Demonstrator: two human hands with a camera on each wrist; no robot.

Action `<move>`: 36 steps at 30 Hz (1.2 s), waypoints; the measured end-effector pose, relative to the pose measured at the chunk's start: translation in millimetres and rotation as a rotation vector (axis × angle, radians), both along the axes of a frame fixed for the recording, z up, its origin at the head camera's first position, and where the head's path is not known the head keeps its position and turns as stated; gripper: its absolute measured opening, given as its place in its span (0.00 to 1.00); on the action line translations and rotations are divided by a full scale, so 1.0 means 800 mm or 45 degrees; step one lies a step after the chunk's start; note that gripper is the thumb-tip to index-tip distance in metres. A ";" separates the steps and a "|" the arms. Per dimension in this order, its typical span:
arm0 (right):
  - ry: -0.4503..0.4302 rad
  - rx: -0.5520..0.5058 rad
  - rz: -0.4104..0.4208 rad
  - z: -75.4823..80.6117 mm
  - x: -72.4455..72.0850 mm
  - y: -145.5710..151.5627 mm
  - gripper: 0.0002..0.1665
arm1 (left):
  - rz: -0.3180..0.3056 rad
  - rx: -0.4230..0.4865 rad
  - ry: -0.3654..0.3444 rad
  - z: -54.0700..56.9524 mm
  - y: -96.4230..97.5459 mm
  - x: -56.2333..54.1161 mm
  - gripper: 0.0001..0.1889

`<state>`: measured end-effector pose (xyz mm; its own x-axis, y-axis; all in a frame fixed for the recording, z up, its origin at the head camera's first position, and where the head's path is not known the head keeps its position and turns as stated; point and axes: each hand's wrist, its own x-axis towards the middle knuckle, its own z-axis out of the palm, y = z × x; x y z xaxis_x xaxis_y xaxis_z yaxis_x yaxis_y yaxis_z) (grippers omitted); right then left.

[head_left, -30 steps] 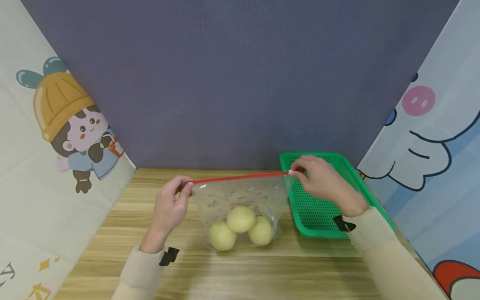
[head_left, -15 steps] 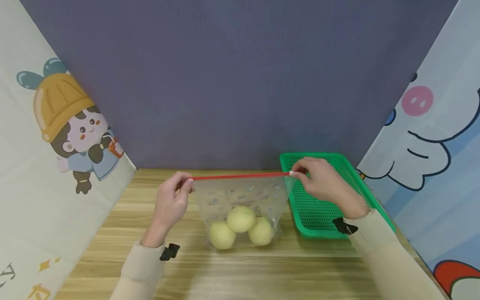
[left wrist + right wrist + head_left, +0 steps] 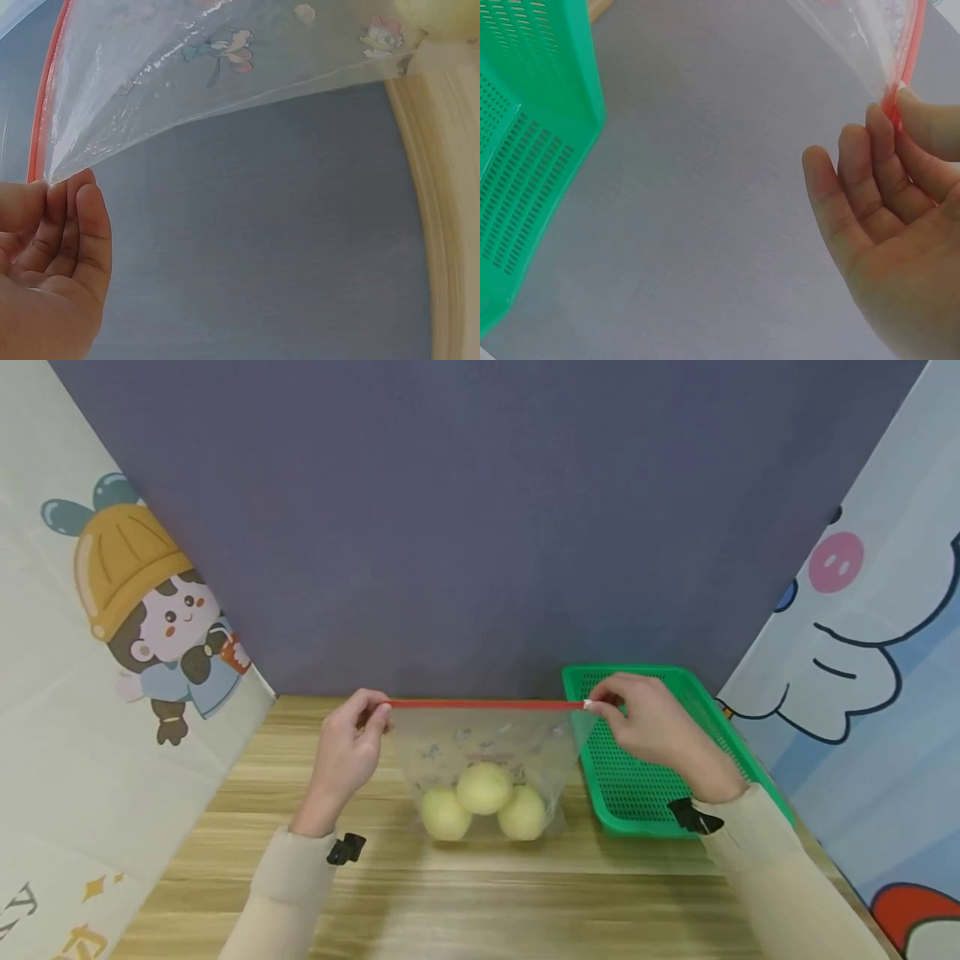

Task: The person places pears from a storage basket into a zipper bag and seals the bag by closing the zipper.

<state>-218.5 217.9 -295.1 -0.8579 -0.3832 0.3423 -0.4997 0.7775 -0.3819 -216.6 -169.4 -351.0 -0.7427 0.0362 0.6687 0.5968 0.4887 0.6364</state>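
A clear zip bag (image 3: 435,743) with a red zip strip and small cartoon prints is stretched between both hands. Three round pale yellow-green fruits (image 3: 484,788) sit at its bottom, one resting above the other two. My left hand (image 3: 347,747) pinches the left end of the red strip between thumb and fingers; the left wrist view shows the bag corner (image 3: 64,169) at the fingertips. At the strip's right end, my right hand (image 3: 648,722) pinches the corner, where a small white piece (image 3: 587,704) shows at the thumb. The strip runs straight and level.
A green perforated plastic basket (image 3: 637,822) stands on the wooden table (image 3: 480,910) at the right, partly behind the right hand and forearm. A dark grey-blue panel (image 3: 480,527) rises behind the table. Cartoon-printed sheets hang on the left and right.
The left hand has risen a little, so the red strip has gone from sloping to level. The fruits have shifted slightly up in the head view. Both hands keep their pinch.
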 end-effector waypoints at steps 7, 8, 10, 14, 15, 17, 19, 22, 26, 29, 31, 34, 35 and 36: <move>0.013 -0.024 -0.037 0.001 -0.009 -0.001 0.09 | 0.008 -0.026 -0.012 0.012 0.002 -0.014 0.05; 0.010 -0.029 -0.042 0.000 -0.011 -0.002 0.09 | 0.012 -0.037 -0.027 0.013 0.002 -0.016 0.05; 0.005 -0.039 -0.051 0.000 -0.016 -0.002 0.10 | 0.010 -0.052 -0.056 0.015 0.002 -0.021 0.06; 0.019 -0.057 -0.072 -0.001 -0.029 -0.003 0.10 | 0.001 -0.074 -0.095 0.020 0.003 -0.038 0.08; 0.026 -0.057 -0.080 -0.001 -0.032 -0.003 0.11 | -0.002 -0.077 -0.105 0.021 0.004 -0.042 0.08; 0.040 -0.061 -0.097 -0.001 -0.038 -0.003 0.11 | -0.006 -0.086 -0.126 0.025 0.006 -0.051 0.08; 0.056 -0.067 -0.115 0.000 -0.043 -0.003 0.12 | -0.003 -0.086 -0.144 0.029 0.008 -0.060 0.08; 0.084 -0.085 -0.140 0.001 -0.048 -0.004 0.13 | 0.013 -0.080 -0.149 0.035 0.012 -0.072 0.08; 0.097 -0.101 -0.167 -0.001 -0.050 -0.005 0.13 | 0.021 -0.062 -0.167 0.037 0.014 -0.082 0.07; 0.084 -0.080 -0.163 -0.006 -0.047 -0.004 0.13 | 0.017 -0.077 -0.211 0.032 0.012 -0.082 0.07; 0.073 -0.072 -0.150 -0.009 -0.042 -0.003 0.12 | 0.006 -0.075 -0.242 0.027 0.010 -0.079 0.07; 0.069 -0.068 -0.121 -0.014 -0.031 -0.003 0.10 | -0.022 -0.054 -0.261 0.018 0.005 -0.071 0.07; 0.073 -0.066 -0.111 -0.015 -0.027 -0.003 0.09 | -0.034 -0.046 -0.263 0.016 0.003 -0.067 0.07; 0.077 -0.060 -0.099 -0.015 -0.023 -0.003 0.08 | -0.043 -0.040 -0.260 0.013 0.001 -0.063 0.07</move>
<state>-236.7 215.6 -307.3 -0.8618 -0.2986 0.4101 -0.4616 0.7969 -0.3898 -266.9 -168.7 -340.4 -0.8606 0.0820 0.5027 0.4735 0.4924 0.7303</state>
